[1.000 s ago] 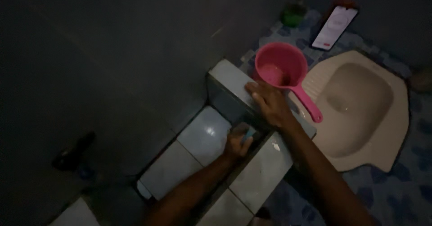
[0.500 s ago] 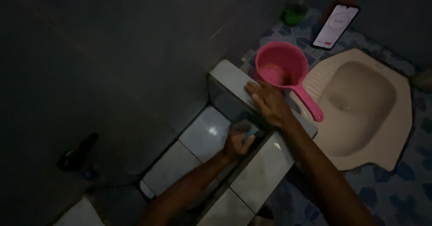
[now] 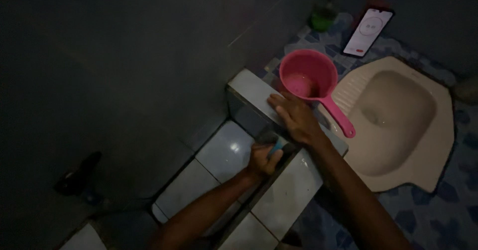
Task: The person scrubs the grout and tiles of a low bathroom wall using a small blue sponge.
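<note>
Hands at a tiled basin wall in a dim washroom

Mid-frame, the left hand (image 3: 263, 159) grips a blue sponge (image 3: 275, 151) against the inner tile; the right hand (image 3: 294, 118) lies flat on the tiled rim (image 3: 249, 88), beside a pink dipper (image 3: 304, 76).

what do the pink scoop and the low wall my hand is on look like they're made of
The pink scoop looks like moulded plastic: uniform colour, thin rim, handle in one piece. The low wall under the right hand appears to be glazed ceramic tile: flat squares, visible joints, a soft sheen. Dim light leaves both uncertain.
</note>
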